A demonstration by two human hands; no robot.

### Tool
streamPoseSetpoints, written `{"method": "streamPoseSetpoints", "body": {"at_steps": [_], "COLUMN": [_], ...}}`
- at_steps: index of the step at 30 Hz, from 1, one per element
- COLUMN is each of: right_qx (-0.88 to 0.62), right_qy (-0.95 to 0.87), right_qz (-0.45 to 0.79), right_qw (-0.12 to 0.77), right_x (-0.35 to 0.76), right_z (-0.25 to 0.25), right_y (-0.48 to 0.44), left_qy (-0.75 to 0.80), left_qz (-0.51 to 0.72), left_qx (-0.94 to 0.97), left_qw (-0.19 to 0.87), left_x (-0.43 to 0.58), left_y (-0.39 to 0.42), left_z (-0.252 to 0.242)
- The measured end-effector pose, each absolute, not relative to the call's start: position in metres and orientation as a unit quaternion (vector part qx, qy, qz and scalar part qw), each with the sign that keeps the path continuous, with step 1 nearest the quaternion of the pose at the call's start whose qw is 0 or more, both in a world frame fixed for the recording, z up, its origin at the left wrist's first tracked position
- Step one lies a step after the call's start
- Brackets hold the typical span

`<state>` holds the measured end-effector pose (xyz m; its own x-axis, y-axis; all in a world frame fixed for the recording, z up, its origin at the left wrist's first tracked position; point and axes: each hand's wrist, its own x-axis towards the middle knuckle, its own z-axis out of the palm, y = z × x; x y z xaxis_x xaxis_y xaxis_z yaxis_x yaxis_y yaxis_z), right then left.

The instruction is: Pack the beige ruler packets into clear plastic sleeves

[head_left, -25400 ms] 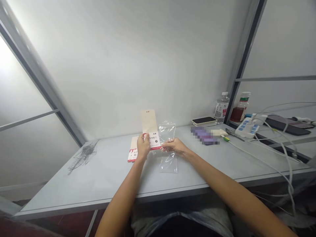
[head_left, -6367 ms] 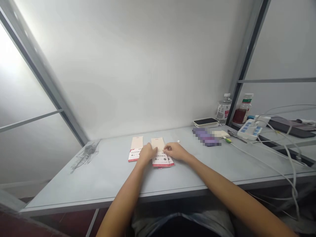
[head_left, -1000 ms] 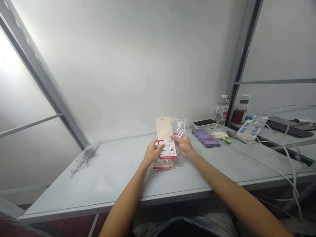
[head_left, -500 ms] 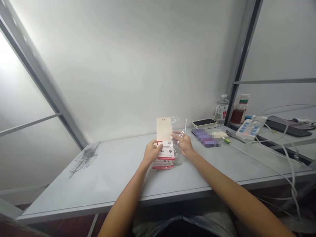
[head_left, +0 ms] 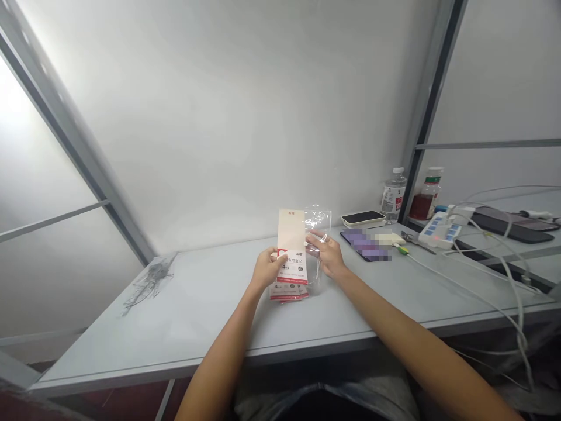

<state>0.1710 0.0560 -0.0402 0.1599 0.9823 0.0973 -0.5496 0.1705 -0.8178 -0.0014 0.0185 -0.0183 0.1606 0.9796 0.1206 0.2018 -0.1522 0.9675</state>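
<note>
My left hand (head_left: 268, 269) is closed on the lower left edge of a ruler set packet (head_left: 291, 231), a cream card with a red band and printed lettering, held nearly upright. My right hand (head_left: 329, 254) pinches a clear plastic sleeve (head_left: 323, 219) that sticks out along the packet's right side; its fingertips come close to the card's edge. Whether the sleeve is joined to the card I cannot tell. Below them, more red-and-white packets (head_left: 287, 295) lie stacked on the grey table (head_left: 210, 292), partly hidden by the held one.
To the right lie a phone in a pale case (head_left: 363, 219), a purple pack (head_left: 363, 244) and scissors (head_left: 418, 241). A water bottle (head_left: 393, 196) stands near the wall. White cables run from a power strip (head_left: 442, 229). Dark scribbled marks (head_left: 151, 280) cover the table's left end.
The clear sleeve has spread wider and flatter to the right of the card. The packet has turned slightly; both hands have barely shifted.
</note>
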Motion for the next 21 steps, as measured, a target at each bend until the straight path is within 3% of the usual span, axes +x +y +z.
{"method": "streamPoseSetpoints", "body": {"at_steps": [8,15,21], "right_qx": [-0.327,-0.324,-0.302], "right_qy": [-0.353,-0.376,-0.385], "right_qz": [0.592,0.614,0.635], "right_qw": [0.646,0.614,0.598], "right_x": [0.166,0.166,0.169], "right_z": [-0.041,-0.037,-0.034], "right_y": [0.051,0.047,0.046], "left_qy": [0.45,0.467,0.391], "left_qz": [0.392,0.462,0.443], "left_qx": [0.667,0.678,0.599], "left_qw": [0.445,0.329,0.54], "left_x": [0.001,0.0,-0.003], "left_y": [0.018,0.023,0.019], "left_z": [-0.024,-0.026,-0.016]}}
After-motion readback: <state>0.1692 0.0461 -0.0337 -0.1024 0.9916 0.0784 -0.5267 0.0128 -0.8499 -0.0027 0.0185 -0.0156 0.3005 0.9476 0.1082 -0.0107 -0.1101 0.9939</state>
